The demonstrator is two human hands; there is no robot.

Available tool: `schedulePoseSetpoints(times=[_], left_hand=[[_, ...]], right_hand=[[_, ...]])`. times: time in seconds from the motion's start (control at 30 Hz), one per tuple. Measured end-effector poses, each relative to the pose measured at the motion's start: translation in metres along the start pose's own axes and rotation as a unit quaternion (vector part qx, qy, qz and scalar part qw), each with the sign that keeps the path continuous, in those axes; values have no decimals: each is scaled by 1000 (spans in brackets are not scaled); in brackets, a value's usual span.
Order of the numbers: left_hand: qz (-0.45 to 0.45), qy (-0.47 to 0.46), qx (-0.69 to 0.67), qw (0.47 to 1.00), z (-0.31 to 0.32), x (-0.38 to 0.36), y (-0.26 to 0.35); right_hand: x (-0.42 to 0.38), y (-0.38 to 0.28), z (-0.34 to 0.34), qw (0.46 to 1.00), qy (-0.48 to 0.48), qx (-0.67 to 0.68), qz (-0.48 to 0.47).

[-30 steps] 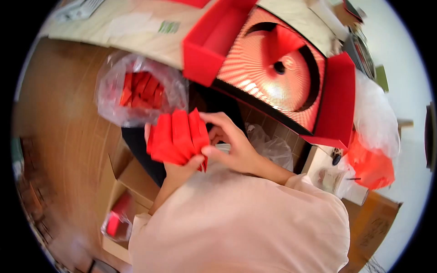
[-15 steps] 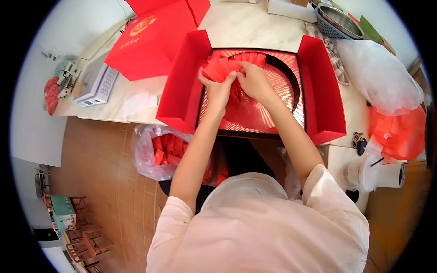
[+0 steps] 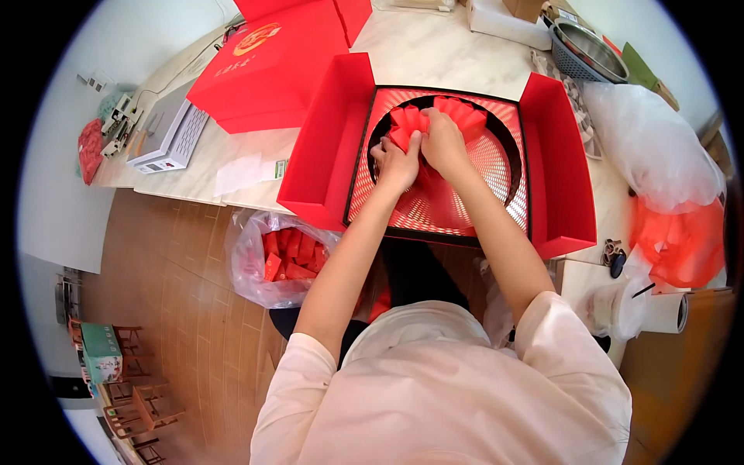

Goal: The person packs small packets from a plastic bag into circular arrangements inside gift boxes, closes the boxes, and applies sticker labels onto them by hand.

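Note:
Several red packets (image 3: 469, 116) stand in a fanned row along the far side of a black ring (image 3: 514, 167). This ring sits in a red gift box (image 3: 559, 155) lined with a shiny patterned base (image 3: 484, 194). My left hand (image 3: 397, 165) curls round the near left end of the packets, its thumb against them. Close beside it, my right hand (image 3: 444, 143) presses its bent fingers on the packets near the middle of the row. Some fingertips are hidden among the red paper.
A clear plastic bag (image 3: 246, 267) of red packets stands below the counter at left. Another red box (image 3: 263, 74) is behind. At right are a white plastic bag (image 3: 651, 147), a red bag (image 3: 678, 240), keys (image 3: 614, 260), a lidded cup (image 3: 612, 306) and a strainer (image 3: 585, 50).
My left hand has lowered from the packets' upper left side into the ring. The packets it held spread at the left now sit lower inside the ring. The view has shifted slightly.

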State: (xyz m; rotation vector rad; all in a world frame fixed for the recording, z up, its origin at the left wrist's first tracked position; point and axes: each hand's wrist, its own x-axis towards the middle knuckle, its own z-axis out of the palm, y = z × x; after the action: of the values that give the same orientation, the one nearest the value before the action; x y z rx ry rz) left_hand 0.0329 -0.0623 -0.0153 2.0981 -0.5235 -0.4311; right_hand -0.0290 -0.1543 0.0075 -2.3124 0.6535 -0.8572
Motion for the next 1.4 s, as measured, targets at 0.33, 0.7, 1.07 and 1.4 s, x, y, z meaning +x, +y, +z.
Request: schedulePoseSetpoints(times=[0.33, 0.7, 1.07, 1.4], left_hand=[[280, 31, 255, 925, -39, -83, 14], [287, -44, 216, 932, -31, -42, -4], [324, -1, 242, 915, -30, -45, -10], [308, 12, 237, 921, -27, -38, -3]], right_hand=[[0, 11, -51, 979, 58, -185, 65], [11, -1, -47, 941, -268, -200, 46], [14, 7, -43, 943, -232, -236, -34], [9, 2, -52, 949, -280, -148, 8]])
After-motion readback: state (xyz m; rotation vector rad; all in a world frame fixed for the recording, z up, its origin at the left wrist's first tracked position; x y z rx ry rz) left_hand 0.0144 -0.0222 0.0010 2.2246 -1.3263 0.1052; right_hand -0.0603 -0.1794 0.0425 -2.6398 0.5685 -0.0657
